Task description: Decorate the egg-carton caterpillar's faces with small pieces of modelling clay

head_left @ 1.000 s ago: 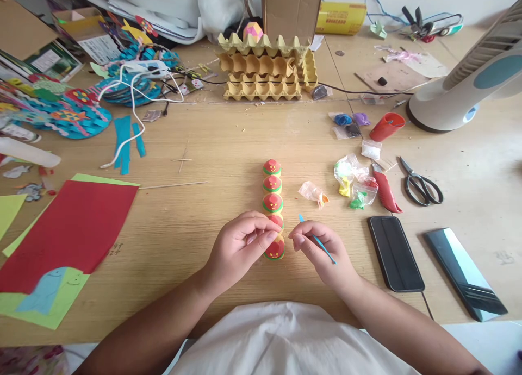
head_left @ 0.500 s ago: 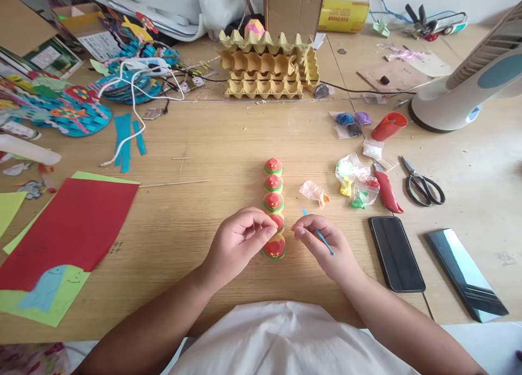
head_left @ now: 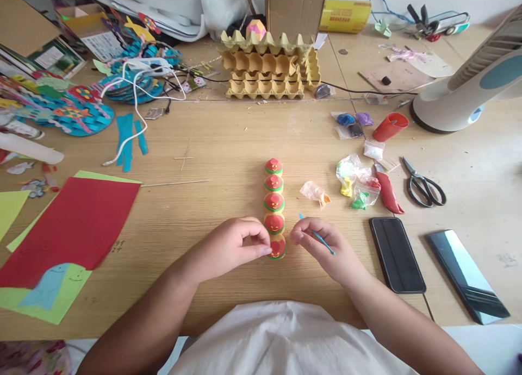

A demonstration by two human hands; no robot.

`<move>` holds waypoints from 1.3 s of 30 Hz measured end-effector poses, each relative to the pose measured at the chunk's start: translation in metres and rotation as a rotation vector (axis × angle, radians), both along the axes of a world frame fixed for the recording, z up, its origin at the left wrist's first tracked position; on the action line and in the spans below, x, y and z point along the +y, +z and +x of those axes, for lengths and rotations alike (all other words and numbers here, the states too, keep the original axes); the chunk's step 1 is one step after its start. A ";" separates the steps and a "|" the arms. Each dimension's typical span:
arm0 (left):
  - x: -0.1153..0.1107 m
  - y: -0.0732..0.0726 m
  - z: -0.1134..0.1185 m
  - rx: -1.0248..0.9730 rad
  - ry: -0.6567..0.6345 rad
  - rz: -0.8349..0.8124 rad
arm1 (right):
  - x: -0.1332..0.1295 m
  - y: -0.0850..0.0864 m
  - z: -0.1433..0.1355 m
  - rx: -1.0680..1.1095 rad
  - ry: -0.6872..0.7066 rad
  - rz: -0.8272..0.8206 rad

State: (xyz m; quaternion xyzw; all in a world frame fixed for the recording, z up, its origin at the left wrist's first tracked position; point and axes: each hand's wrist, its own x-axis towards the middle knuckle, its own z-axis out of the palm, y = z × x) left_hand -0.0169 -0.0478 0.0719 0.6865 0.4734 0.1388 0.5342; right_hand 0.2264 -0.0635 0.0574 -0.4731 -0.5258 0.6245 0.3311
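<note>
A strip of egg-carton cups (head_left: 274, 202) runs away from me down the middle of the table. Its domes are covered in red with green rims, and small yellow faces show on them. My left hand (head_left: 240, 245) is at the nearest dome (head_left: 278, 248), its thumb and forefinger pinched at the dome's left side; anything between the tips is too small to make out. To the right of the strip, my right hand (head_left: 322, 247) keeps a thin blue modelling tool (head_left: 325, 242) slanted across its fingers, with thumb and forefinger closed together.
Bags of coloured clay (head_left: 359, 182), a red-handled cutter (head_left: 389, 190), scissors (head_left: 424, 185) and two phones (head_left: 397, 254) lie to the right. Red paper (head_left: 77, 228) lies left. Egg trays (head_left: 265, 65) stand at the back, and a white appliance (head_left: 457, 103) stands back right.
My left hand has moved down and slightly left, from over the second-nearest dome to the nearest one. My right hand has barely shifted, still with the blue tool.
</note>
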 end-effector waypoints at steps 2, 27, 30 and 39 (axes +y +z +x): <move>0.005 0.002 -0.011 0.149 -0.122 -0.033 | 0.000 0.001 0.001 -0.013 0.027 -0.010; 0.016 -0.025 -0.007 -0.110 0.154 -0.177 | 0.008 -0.024 -0.018 0.621 -0.257 -0.336; 0.017 -0.024 -0.006 -0.184 0.220 -0.194 | 0.014 -0.022 -0.020 0.696 -0.301 -0.417; 0.005 -0.013 0.002 -0.400 0.308 -0.195 | 0.016 -0.012 -0.019 0.745 -0.361 -0.471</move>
